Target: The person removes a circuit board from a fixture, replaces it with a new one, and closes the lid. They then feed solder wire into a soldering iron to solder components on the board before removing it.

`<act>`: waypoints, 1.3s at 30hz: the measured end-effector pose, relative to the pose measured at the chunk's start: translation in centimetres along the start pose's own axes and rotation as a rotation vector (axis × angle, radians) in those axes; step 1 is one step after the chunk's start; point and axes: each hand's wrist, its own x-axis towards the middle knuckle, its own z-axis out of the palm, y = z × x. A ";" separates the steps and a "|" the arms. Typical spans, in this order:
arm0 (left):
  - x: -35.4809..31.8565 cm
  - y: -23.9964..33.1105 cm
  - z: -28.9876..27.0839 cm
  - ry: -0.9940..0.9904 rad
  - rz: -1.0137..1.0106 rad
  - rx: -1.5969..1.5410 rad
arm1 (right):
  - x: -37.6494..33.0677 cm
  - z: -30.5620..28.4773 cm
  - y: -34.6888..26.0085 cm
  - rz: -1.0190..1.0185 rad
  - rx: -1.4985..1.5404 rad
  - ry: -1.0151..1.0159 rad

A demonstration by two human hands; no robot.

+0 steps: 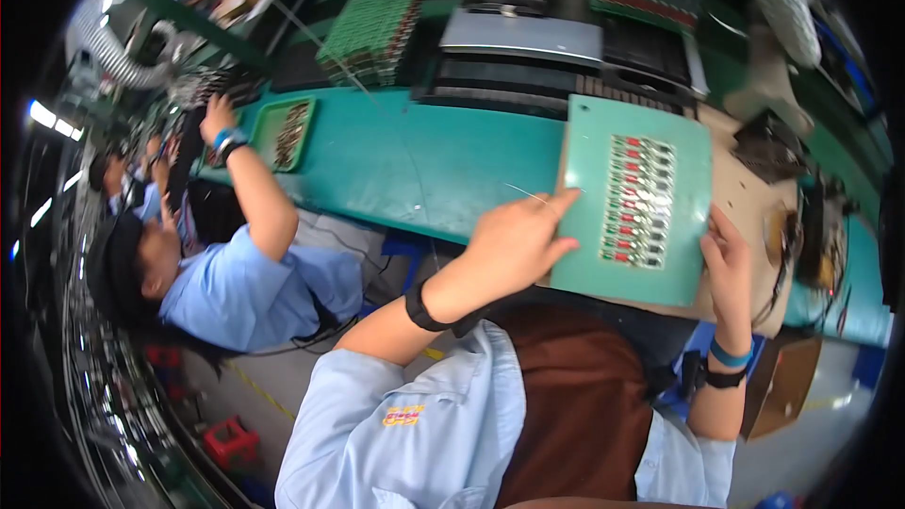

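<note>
A flat light-green plate [584,269] is in front of me, bearing a block of several small circuit boards [639,203] with red, white and dark parts. At the plate's left edge is my left hand [514,240]; its index finger and thumb lie over the edge, and its other fingers are bent and partly hidden. A thin pale strand [528,192] crosses close to that index finger. The right edge is gripped by my right hand [728,259], thumb against the side and fingertips mostly out of sight.
Brown cardboard [740,188] lies under the plate on the green bench [452,155]. Behind stand a grey metal machine cover [518,38] and stacked green circuit boards [372,28]. At left, a co-worker [245,283] reaches near a green tray of small parts [306,155].
</note>
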 end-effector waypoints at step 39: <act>1.9 6.8 -1.7 0.288 0.618 -0.256 | -5.0 5.4 -8.5 -0.134 0.111 -0.306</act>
